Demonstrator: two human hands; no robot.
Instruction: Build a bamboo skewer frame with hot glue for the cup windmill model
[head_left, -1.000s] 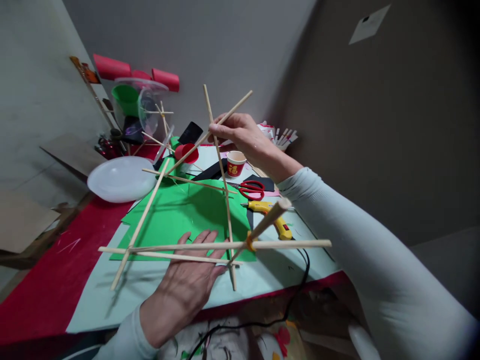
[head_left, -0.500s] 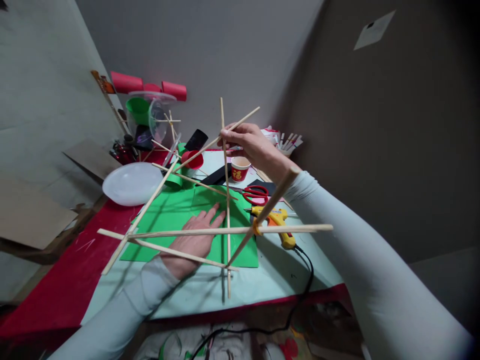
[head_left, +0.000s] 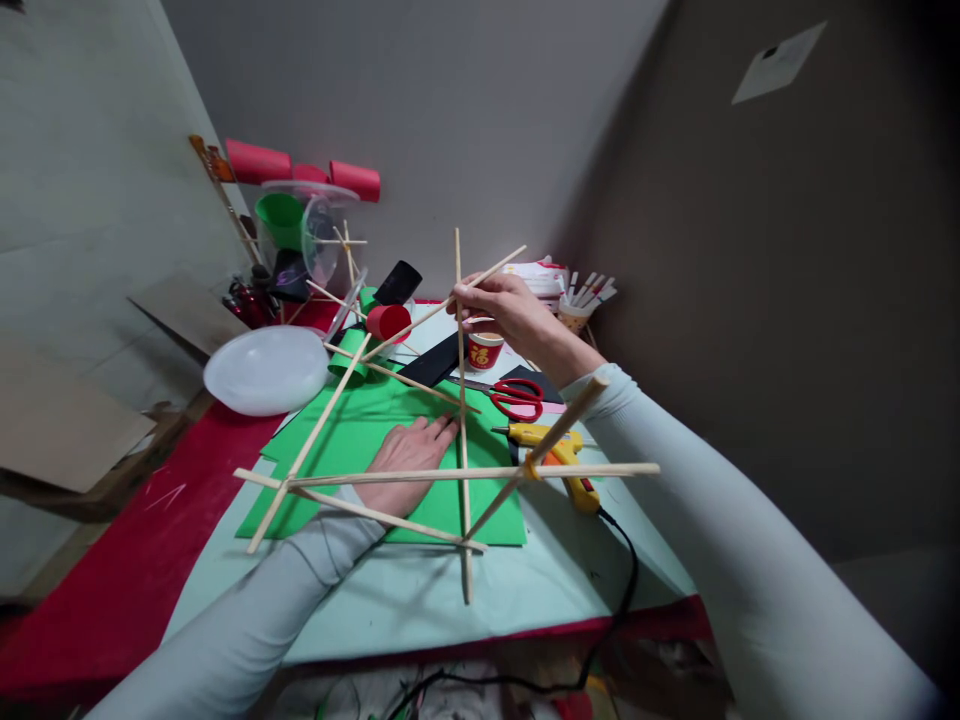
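Observation:
A frame of thin wooden sticks (head_left: 390, 474), crossed and joined at their ends, spans the space in front of me. My right hand (head_left: 506, 305) pinches it at an upper crossing, thumb and fingers closed. An orange band wraps one joint near the front right. My left hand (head_left: 412, 460) lies flat behind the frame's front sticks, fingers stretched out on the green sheets (head_left: 322, 440). Right of the sheets lie a yellow glue gun (head_left: 551, 440) with a black cord and red-handled scissors (head_left: 517, 398). A red paper cup (head_left: 484, 352) stands just below my right hand.
At the left is a white oval lid-like piece (head_left: 266, 370). Rolled red (head_left: 388, 322) and green (head_left: 349, 355) tubes and black strips (head_left: 435, 360) lie behind the sheets. Markers stand in a cup (head_left: 576, 316) at the back right. Another stick frame (head_left: 347, 245) stands at the back.
The right hand and the top of the stick frame have come down a little. The left hand has slid slightly right across the green sheet, its fingers closer together.

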